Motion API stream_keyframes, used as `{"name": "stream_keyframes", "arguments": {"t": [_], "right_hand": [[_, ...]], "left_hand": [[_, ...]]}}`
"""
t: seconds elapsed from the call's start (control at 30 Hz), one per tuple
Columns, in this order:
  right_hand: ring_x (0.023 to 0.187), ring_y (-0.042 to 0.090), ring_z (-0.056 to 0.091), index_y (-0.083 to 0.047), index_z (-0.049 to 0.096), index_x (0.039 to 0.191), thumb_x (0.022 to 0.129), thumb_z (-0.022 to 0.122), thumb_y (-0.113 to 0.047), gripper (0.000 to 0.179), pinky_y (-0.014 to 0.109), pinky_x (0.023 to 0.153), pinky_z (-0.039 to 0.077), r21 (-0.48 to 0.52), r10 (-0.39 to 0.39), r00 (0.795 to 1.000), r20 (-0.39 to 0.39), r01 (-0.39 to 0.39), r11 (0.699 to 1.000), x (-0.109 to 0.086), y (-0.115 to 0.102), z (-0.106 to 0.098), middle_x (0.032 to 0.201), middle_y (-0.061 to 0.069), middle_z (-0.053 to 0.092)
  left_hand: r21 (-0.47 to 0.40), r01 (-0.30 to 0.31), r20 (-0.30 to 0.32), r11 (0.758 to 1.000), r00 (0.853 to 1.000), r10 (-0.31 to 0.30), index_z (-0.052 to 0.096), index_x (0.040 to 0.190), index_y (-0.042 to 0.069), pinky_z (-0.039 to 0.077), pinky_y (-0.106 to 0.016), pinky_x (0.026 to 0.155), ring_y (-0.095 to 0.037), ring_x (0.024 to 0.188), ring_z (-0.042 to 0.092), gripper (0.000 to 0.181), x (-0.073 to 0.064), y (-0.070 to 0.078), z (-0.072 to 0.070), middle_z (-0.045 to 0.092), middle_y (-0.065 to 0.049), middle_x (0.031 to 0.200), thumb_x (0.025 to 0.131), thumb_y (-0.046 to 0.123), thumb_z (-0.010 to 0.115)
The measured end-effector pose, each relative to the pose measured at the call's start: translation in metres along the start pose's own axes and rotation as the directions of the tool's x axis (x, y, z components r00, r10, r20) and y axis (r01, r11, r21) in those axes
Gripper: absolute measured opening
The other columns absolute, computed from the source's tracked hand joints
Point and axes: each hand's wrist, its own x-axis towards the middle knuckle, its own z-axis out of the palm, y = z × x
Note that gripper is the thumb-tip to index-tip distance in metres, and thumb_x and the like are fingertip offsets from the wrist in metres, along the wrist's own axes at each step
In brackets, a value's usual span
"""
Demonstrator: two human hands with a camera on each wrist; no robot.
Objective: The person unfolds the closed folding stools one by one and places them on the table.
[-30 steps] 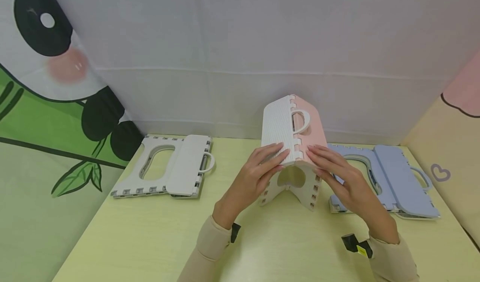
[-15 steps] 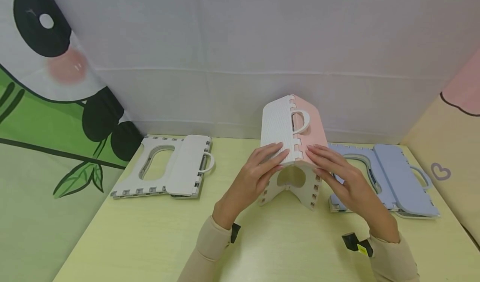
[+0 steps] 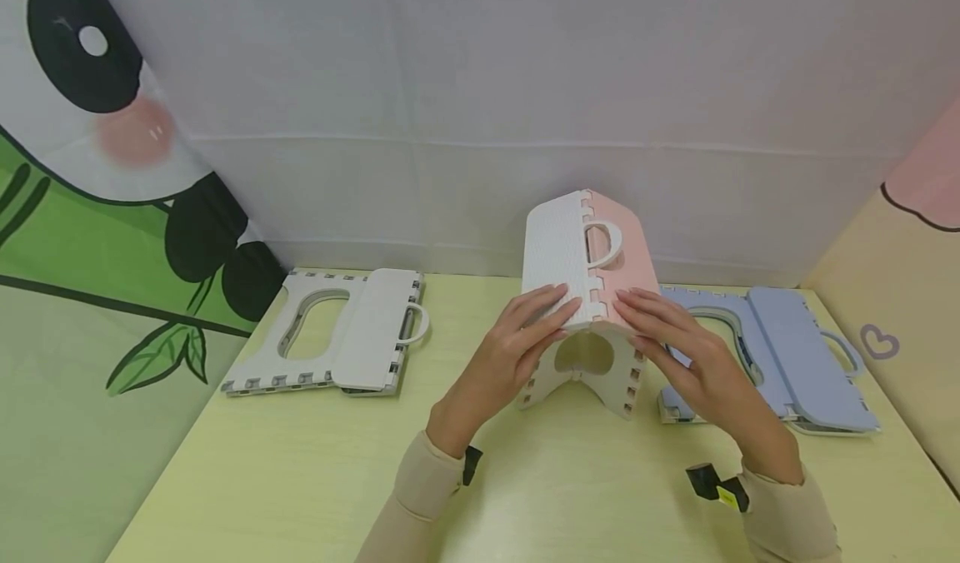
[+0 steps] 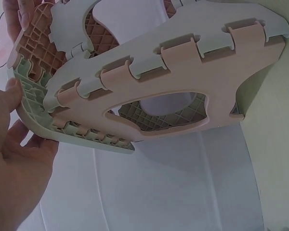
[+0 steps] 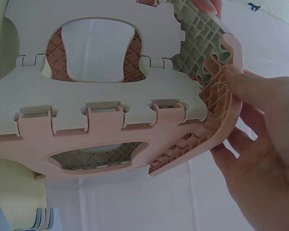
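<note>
A pink and white folding stool (image 3: 555, 251) stands partly unfolded on the table, its two seat panels sloping like a roof from the middle hinge. A white carry loop (image 3: 604, 243) sticks up at that hinge. My left hand (image 3: 501, 353) grips the near edge of the white panel, fingers on top. On the pink panel (image 5: 219, 115) my right hand (image 3: 693, 353) does the same, its thumb (image 5: 238, 79) against the ribbed underside. In the left wrist view, the left thumb (image 4: 12, 96) lies at the inner rim. The pale leg panels (image 3: 576, 371) are spread below.
A white folded stool (image 3: 360, 330) lies flat at the left of the table (image 3: 300, 480). A blue folded stool (image 3: 806, 363) lies at the right, close beside the right hand. A pale cloth wall (image 3: 480, 130) rises behind the table.
</note>
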Motion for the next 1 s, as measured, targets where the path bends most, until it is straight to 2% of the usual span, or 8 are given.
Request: {"name": "stream_keyframes", "arguments": {"t": [0.43,1.0], "right_hand": [[0.141,0.026,0.048,0.012,0.062,0.131,0.108,0.054,-0.029,0.048,0.022,0.111,0.040,0.003,-0.013,1.000,-0.004,0.013,1.000,0.0007,0.0007,-0.0013,0.142,0.021,0.059],[0.141,0.028,0.047,0.008,0.062,0.135,0.108,0.054,-0.030,0.047,0.023,0.113,0.039,0.000,0.022,1.000,0.021,-0.022,1.000,-0.0003,-0.0001,-0.0026,0.143,0.020,0.058]], "left_hand": [[0.010,0.000,0.007,1.000,1.000,-0.001,0.059,0.142,0.001,0.038,-0.035,0.117,-0.032,0.140,0.046,0.040,0.0004,0.0004,0.0012,0.053,-0.019,0.147,0.102,0.006,0.063],[0.030,0.000,0.007,1.000,1.000,0.000,0.060,0.141,0.000,0.036,-0.035,0.118,-0.034,0.140,0.046,0.041,0.0012,0.0003,0.0017,0.054,-0.020,0.147,0.100,0.004,0.064]]}}
